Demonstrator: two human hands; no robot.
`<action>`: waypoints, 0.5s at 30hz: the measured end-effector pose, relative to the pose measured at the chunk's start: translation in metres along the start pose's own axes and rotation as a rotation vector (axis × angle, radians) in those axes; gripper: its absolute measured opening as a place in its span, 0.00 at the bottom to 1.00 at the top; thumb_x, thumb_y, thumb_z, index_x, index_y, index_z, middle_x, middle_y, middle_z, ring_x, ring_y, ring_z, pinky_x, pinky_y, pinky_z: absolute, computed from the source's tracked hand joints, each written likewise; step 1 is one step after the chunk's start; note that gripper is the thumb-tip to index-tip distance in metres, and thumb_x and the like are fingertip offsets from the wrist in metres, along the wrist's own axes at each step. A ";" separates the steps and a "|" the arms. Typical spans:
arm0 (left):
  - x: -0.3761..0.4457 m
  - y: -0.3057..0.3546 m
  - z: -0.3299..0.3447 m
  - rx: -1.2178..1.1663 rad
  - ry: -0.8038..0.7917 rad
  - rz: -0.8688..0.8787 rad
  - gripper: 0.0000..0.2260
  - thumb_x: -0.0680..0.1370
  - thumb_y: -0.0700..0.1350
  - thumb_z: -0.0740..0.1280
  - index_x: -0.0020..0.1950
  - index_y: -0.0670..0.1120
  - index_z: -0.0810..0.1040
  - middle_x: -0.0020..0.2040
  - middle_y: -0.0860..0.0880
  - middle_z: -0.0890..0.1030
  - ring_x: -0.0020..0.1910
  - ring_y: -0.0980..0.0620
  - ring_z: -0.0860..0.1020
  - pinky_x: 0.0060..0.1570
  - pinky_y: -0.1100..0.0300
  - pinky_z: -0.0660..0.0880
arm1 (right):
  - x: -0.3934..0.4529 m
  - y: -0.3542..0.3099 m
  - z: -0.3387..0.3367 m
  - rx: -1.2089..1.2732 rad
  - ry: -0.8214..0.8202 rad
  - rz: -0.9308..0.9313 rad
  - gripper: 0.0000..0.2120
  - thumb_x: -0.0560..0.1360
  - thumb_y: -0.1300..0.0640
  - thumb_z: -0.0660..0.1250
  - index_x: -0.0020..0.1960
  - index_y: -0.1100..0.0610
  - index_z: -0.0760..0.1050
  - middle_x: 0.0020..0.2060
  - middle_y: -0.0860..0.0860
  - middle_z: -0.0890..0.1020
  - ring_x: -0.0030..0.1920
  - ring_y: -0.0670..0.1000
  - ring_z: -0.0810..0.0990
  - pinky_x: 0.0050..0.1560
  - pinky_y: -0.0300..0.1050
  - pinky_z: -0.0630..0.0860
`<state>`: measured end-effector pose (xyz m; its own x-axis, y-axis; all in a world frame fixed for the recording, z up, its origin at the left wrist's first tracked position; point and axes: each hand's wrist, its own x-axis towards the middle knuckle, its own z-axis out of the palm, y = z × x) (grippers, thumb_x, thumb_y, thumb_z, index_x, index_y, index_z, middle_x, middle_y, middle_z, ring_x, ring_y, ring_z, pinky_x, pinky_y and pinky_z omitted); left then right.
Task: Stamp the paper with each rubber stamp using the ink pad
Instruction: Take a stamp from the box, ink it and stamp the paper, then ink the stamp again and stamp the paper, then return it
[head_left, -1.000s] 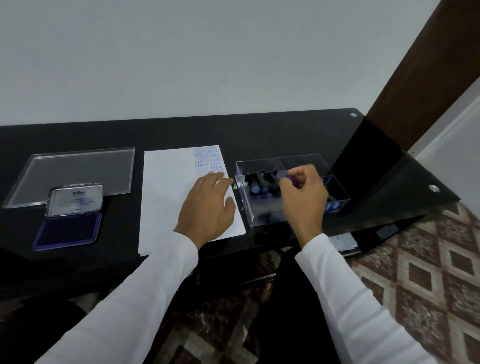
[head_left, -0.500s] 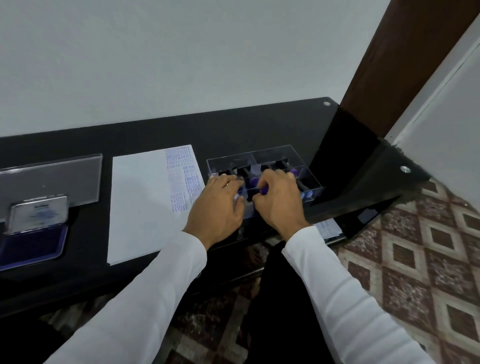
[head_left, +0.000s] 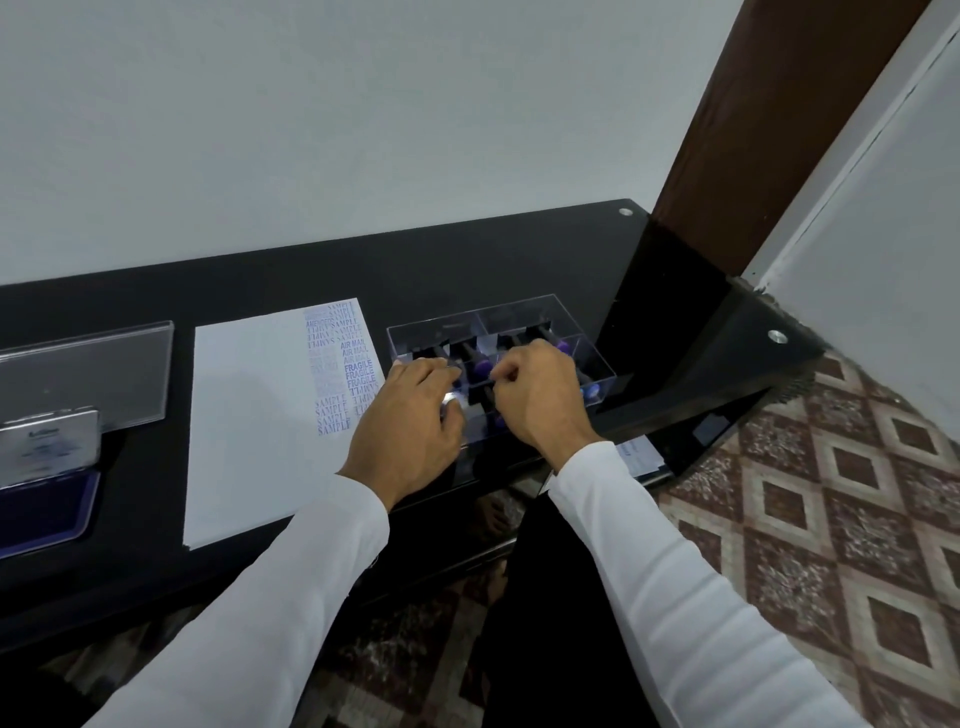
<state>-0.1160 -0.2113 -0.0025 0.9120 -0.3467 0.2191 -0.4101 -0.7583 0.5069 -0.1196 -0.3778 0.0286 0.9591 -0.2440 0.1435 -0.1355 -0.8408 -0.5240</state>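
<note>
A clear stamp box (head_left: 545, 314) stands on the black table (head_left: 467, 260), right of the white paper (head_left: 260, 415). Black rubber stamps with purple knobs (head_left: 482, 366) lie in its compartments. My left hand (head_left: 410, 421) grips the box's near left corner, thumb along the front wall. My right hand (head_left: 535, 395) reaches into the box with curled fingers that pinch a stamp, mostly hidden under the hand. Blue prints (head_left: 340, 364) reading SAMPLE, AIR MAIL and FRAGILE fill the paper's right edge. The open ink pad (head_left: 47, 509) lies at the far left.
The box's clear lid (head_left: 88, 369) lies behind the ink pad, whose own lid (head_left: 47, 441) stands open. The table ends just right of the box at a brown door frame (head_left: 753, 130). A lower shelf holds papers (head_left: 641, 452). Patterned floor tiles lie below.
My right hand has carried the purple-knobbed stamp down into the box. My left hand has left the paper and moved right onto the box's corner. The view has shifted right.
</note>
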 end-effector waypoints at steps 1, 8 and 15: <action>0.001 0.001 0.000 0.001 0.003 -0.004 0.19 0.82 0.49 0.63 0.72 0.49 0.74 0.72 0.50 0.74 0.73 0.49 0.68 0.73 0.50 0.69 | 0.000 0.004 -0.004 -0.003 0.041 0.007 0.09 0.73 0.64 0.65 0.45 0.56 0.84 0.50 0.54 0.79 0.49 0.56 0.79 0.49 0.45 0.77; 0.010 0.019 0.007 0.014 0.013 0.037 0.19 0.81 0.47 0.64 0.73 0.48 0.74 0.73 0.51 0.73 0.73 0.49 0.67 0.71 0.55 0.66 | 0.006 0.039 -0.023 -0.468 0.037 -0.012 0.11 0.77 0.51 0.61 0.48 0.54 0.79 0.52 0.54 0.78 0.54 0.57 0.73 0.54 0.54 0.67; 0.019 0.025 0.018 0.009 -0.004 0.062 0.19 0.82 0.48 0.62 0.72 0.48 0.75 0.71 0.51 0.75 0.71 0.50 0.69 0.74 0.50 0.66 | 0.006 0.053 -0.025 -0.511 -0.080 -0.031 0.20 0.80 0.45 0.50 0.39 0.52 0.75 0.44 0.50 0.78 0.50 0.54 0.72 0.54 0.55 0.62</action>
<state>-0.1096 -0.2467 -0.0007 0.8846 -0.3958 0.2465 -0.4662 -0.7399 0.4850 -0.1269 -0.4362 0.0228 0.9780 -0.1940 0.0772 -0.1913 -0.9807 -0.0406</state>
